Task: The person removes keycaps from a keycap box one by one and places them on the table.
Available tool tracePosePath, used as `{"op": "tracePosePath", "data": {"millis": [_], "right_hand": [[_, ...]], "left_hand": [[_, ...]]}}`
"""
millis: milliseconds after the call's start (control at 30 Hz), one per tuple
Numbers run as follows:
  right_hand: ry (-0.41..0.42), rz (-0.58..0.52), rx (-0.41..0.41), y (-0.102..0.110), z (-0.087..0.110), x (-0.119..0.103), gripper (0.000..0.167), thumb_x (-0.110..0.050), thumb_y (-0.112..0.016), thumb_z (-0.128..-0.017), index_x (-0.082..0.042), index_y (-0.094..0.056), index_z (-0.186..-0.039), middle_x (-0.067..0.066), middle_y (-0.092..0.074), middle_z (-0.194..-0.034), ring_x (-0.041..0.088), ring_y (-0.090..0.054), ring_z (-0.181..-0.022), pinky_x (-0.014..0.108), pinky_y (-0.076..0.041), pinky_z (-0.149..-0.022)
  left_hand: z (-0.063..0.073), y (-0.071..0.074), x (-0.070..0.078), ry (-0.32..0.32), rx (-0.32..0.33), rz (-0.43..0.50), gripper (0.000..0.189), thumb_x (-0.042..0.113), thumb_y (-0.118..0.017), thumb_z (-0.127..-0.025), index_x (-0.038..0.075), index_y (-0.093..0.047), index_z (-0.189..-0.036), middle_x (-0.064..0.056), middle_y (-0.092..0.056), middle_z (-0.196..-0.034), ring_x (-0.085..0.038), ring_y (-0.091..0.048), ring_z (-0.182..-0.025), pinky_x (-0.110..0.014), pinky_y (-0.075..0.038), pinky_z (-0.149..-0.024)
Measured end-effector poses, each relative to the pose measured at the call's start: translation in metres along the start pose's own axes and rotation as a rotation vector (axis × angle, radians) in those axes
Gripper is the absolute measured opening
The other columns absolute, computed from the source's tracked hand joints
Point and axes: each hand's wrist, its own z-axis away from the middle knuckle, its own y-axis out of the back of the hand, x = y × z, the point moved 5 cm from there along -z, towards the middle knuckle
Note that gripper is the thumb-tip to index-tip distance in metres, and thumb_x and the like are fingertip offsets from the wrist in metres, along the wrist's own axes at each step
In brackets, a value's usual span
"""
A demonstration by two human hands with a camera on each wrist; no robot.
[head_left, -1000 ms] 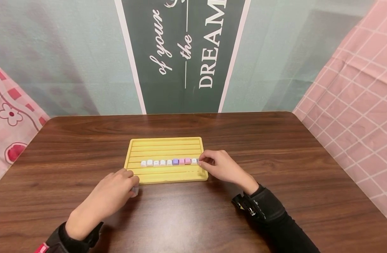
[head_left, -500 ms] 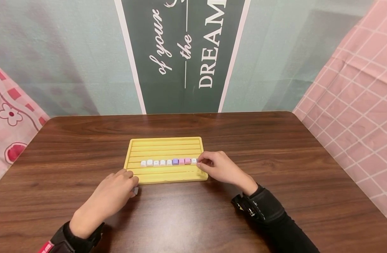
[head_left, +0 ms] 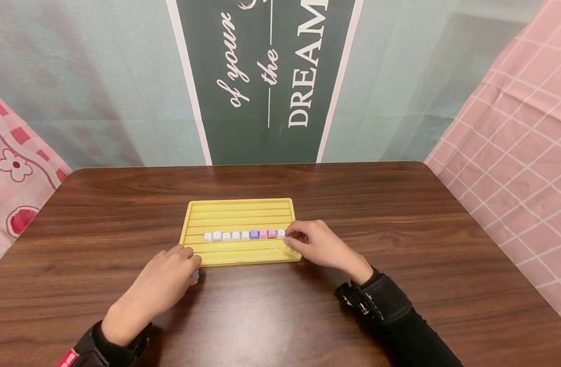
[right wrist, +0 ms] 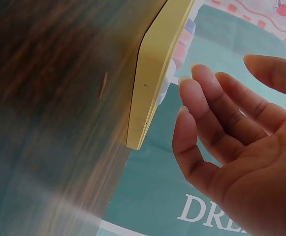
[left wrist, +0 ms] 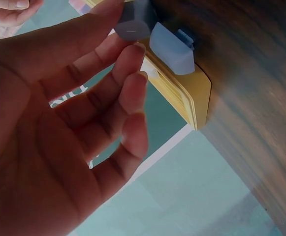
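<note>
Keycaps stand in a row along one groove of a yellow ridged tray (head_left: pixel 239 206): several white keycaps (head_left: pixel 227 236), a purple keycap (head_left: pixel 254 234), two pink keycaps (head_left: pixel 268 234) and a white keycap (head_left: pixel 281 233) at the right end. My left hand (head_left: pixel 163 278) is at the tray's front left corner, pinching a dark grey keycap (left wrist: pixel 134 22) between thumb and index finger. A pale blue-grey keycap (left wrist: pixel 173 48) shows right beside it. My right hand (head_left: pixel 319 244) has its fingertips at the row's right end; in the right wrist view the fingers (right wrist: pixel 194 98) are bent loosely, thumb apart, nothing between them.
The tray lies on a brown wood-grain table (head_left: pixel 377 219). Behind it hangs a green cloth with lettering (head_left: pixel 266 92). Pink checked cloth (head_left: pixel 519 127) borders the right side, and a patterned pink cloth (head_left: pixel 19 178) the left.
The right hand has shifted slightly left along the row's end. The left hand stays at the corner, and the grey keycap by its fingertips has turned a little.
</note>
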Motion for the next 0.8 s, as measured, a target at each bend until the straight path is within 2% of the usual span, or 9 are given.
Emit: {"op": "tracePosePath", "data": {"millis": [267, 433, 667, 800], "right_hand": [[0.003, 0.009, -0.003, -0.0005, -0.0001, -0.0004, 0.008, -0.012, -0.061, -0.087, -0.005, -0.064, -0.09, -0.004, -0.061, -0.075, 0.004, -0.051, -0.064, 0.022, -0.045, -0.059], [0.013, 0.011, -0.015, -0.0017, 0.0002, -0.0012, 0.008, -0.012, -0.061, -0.087, -0.005, -0.064, -0.09, -0.004, -0.059, -0.074, 0.005, -0.05, -0.064, 0.022, -0.044, -0.058], [0.005, 0.023, -0.036, -0.0026, 0.0001, -0.0025, 0.007, -0.012, -0.063, -0.086, -0.007, -0.064, -0.089, -0.005, -0.056, -0.071, 0.008, -0.049, -0.062, 0.022, -0.043, -0.055], [0.011, 0.027, -0.036, -0.0025, 0.0, -0.002, 0.007, -0.012, -0.063, -0.086, -0.006, -0.064, -0.089, -0.005, -0.056, -0.071, 0.007, -0.049, -0.062, 0.022, -0.043, -0.055]], "left_hand": [[-0.0007, -0.0022, 0.0052, -0.035, 0.042, 0.006, 0.024, 0.006, -0.079, -0.064, 0.01, -0.057, -0.071, 0.001, -0.05, -0.068, -0.019, -0.049, -0.068, -0.031, -0.038, -0.054], [-0.0014, -0.0043, 0.0063, -0.047, 0.038, 0.011, 0.023, 0.005, -0.079, -0.064, 0.01, -0.057, -0.07, 0.002, -0.051, -0.067, -0.018, -0.048, -0.065, -0.029, -0.036, -0.052], [-0.0018, -0.0024, 0.004, -0.036, 0.06, -0.005, 0.025, 0.003, -0.079, -0.063, 0.01, -0.056, -0.07, 0.001, -0.052, -0.068, -0.019, -0.05, -0.067, -0.032, -0.039, -0.054], [-0.0018, -0.0023, 0.0023, -0.033, 0.05, -0.011, 0.025, 0.003, -0.079, -0.063, 0.01, -0.056, -0.07, 0.002, -0.051, -0.067, -0.019, -0.051, -0.067, -0.033, -0.039, -0.054]]}}
